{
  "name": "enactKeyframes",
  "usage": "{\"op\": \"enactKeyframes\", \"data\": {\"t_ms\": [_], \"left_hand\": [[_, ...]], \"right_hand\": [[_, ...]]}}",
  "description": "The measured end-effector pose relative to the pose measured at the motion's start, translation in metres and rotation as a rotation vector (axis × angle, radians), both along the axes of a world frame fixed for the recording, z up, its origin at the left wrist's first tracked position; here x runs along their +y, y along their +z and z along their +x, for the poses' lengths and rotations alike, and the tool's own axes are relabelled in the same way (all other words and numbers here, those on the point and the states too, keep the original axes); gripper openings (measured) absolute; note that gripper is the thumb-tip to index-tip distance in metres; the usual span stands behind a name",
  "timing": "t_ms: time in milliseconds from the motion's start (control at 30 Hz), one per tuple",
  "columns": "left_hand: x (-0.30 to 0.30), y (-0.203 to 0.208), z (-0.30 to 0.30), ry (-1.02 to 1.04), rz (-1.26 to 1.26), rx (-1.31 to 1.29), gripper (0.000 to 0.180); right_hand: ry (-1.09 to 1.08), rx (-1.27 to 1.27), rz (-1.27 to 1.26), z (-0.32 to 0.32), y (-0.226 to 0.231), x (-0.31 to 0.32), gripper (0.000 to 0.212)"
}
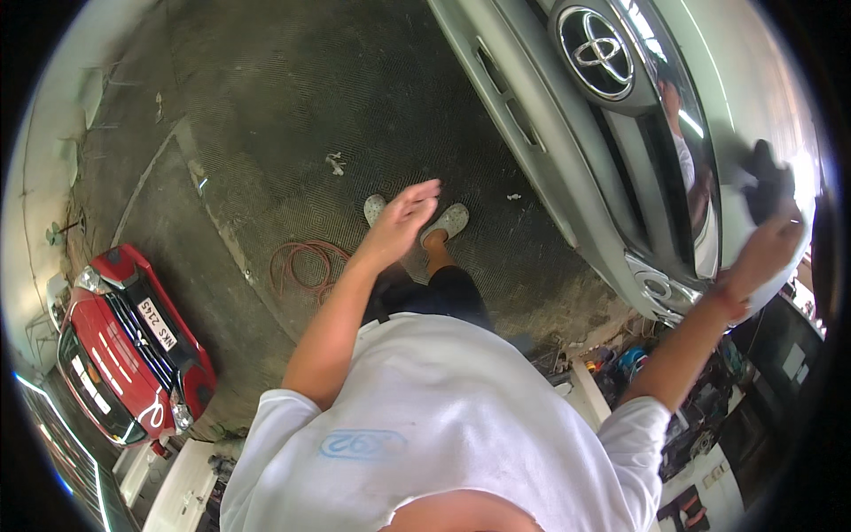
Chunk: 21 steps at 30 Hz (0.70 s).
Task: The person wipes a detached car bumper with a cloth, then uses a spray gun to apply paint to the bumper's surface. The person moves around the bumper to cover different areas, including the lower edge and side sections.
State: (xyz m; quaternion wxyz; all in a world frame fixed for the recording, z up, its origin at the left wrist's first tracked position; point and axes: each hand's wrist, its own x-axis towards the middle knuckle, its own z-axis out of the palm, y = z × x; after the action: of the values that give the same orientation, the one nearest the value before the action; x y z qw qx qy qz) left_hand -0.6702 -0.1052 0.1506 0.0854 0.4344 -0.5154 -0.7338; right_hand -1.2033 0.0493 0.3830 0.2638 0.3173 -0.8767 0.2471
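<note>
My left hand [406,223] is in the air in front of my body, above the floor. Its fingers are stretched out and it holds nothing. On the right, my right hand [769,250] reaches over the front of a silver car [718,106]. The fingers meet a black object [768,184] just above or against the glossy hood. It may be a cloth or a tool; its kind cannot be made out, and the grip is partly hidden. Below the hood are the dark grille [634,168], with a round chrome emblem [596,53], and a headlight [663,288].
A red car [133,346] stands at the left. A coiled reddish hose [301,266] lies on the dark floor [292,97] near my feet, with a scrap of pale litter [335,163] beyond. Behind the silver car's corner, at lower right, assorted clutter [691,399] is piled.
</note>
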Motion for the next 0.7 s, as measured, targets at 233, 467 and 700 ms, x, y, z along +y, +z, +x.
{"op": "enactKeyframes", "data": {"t_ms": [233,467,700], "left_hand": [[-0.026,-0.064,-0.019,0.355,0.668,0.277,0.083],[-0.036,-0.159,0.083,0.550,0.533,0.100,0.072],[-0.019,-0.204,0.098,0.264,0.782,0.319,0.095]], "right_hand": [[0.383,-1.281,-0.122,0.396,-0.184,-0.085,0.012],[0.033,-1.544,-0.288,0.501,-0.369,-0.109,0.041],[0.028,-1.685,0.054,0.511,-0.451,-0.111,0.054]]}}
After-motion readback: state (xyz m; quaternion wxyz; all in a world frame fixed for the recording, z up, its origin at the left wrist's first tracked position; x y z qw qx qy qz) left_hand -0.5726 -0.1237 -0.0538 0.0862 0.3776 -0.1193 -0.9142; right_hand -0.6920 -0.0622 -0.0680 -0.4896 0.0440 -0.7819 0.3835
